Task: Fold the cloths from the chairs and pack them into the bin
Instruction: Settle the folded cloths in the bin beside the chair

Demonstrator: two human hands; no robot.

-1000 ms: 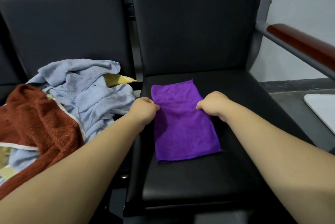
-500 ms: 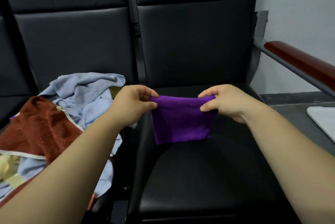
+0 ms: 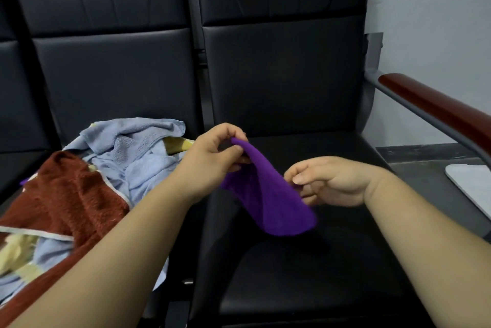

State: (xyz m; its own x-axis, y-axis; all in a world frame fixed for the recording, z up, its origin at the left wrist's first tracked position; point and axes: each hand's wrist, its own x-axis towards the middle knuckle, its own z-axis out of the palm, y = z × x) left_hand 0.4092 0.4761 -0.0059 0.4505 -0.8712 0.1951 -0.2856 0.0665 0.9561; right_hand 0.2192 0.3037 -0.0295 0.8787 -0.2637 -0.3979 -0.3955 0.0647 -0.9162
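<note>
**Operator:** Which step is in hand?

**Technician:** Folding. The left grip (image 3: pixel 212 160) pinches the top edge of the purple cloth (image 3: pixel 268 202) between thumb and curled fingers. The right grip (image 3: pixel 329 181) pinches a side edge, lower down. The cloth hangs between both grips, over the chair seat (image 3: pixel 305 288).

**Operator:** What does the next move call for?

**Technician:** Probably bringing the pinched edges together, then laying the cloth flat. No bin is identifiable. The unfolded cloths (image 3: pixel 127 163) lie outboard of the left grip.
</note>
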